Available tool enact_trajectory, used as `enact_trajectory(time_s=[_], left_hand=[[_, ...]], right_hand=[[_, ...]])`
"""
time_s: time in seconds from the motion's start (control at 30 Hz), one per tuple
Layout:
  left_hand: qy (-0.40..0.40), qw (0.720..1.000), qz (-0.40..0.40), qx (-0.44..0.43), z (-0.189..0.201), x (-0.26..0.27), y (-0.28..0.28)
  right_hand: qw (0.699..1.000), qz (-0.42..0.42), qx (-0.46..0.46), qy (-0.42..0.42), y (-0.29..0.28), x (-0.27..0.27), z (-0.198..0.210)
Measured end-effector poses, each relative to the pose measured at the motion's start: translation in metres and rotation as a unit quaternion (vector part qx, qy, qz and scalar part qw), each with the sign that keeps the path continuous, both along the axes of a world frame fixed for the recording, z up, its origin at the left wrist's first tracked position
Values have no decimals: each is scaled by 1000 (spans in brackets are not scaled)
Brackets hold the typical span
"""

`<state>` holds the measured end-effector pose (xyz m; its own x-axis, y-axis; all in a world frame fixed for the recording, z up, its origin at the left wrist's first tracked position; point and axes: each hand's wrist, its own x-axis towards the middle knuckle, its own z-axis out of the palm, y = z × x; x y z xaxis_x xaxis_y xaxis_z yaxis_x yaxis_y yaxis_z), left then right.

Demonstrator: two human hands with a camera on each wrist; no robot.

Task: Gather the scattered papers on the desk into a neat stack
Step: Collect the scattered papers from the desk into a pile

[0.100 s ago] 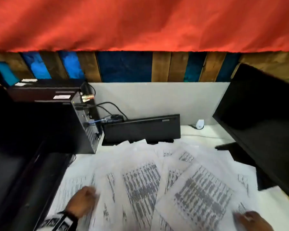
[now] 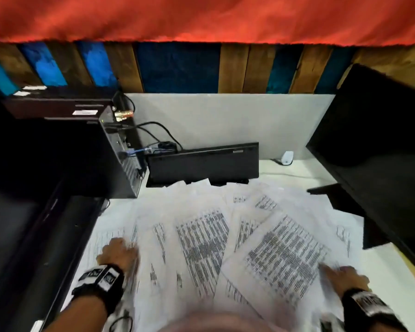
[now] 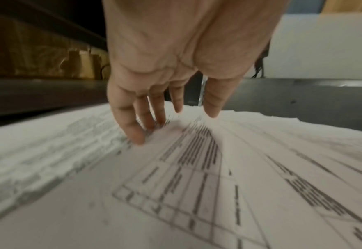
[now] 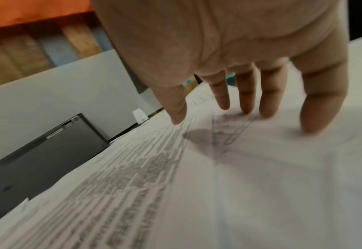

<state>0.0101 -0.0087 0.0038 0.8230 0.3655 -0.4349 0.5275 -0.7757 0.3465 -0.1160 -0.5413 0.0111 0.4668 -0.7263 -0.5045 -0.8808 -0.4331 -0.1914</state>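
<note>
Several printed white papers [image 2: 201, 238] lie fanned and overlapping across the white desk [image 2: 393, 283]. My left hand [image 2: 118, 252] rests flat on the sheets at the left side of the spread; its straight fingertips [image 3: 138, 138] touch the paper [image 3: 176, 185]. At the right edge of the spread my right hand [image 2: 343, 275] lies on the sheets, fingers [image 4: 316, 121] spread and straight, tips pressing the paper [image 4: 218, 185]. Neither hand grips anything.
A black keyboard [image 2: 203, 164] leans against the grey partition behind the papers. A black computer case [image 2: 115, 159] with cables stands at the left, a dark monitor [image 2: 374, 152] at the right. A small white object [image 2: 287, 158] sits by the partition.
Both hands have slid a little farther up onto the papers; the sheets lie much as before.
</note>
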Motion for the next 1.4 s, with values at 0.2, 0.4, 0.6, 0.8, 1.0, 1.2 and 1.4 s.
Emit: enact_trajectory(time_s=[0.2,0.4,0.6,0.8,1.0,1.2,1.4], left_hand=[[21,999,-46,12,-14,7,-28],[-8,969,-162,-189,-14,5,-74],[15,998,-67,9,-16,5,-73],[52,964,-129,-226,-14,0,-122],[-27,975,-54,-215,-17,-4,-125],[-9,963,-92,-252,-6,-8,-130],[-41,950,-114,-287,-3,-16,-131]], right_hand=[[988,148,-44,23,59,44,7],[964,262,24,-21,111,63,9],[995,101,1,-5,103,62,7],[960,50,241,-134,144,85,3],[945,61,267,-181,155,81,-1],[936,-26,207,-284,147,89,-8],[893,-131,322,-287,127,98,-10]])
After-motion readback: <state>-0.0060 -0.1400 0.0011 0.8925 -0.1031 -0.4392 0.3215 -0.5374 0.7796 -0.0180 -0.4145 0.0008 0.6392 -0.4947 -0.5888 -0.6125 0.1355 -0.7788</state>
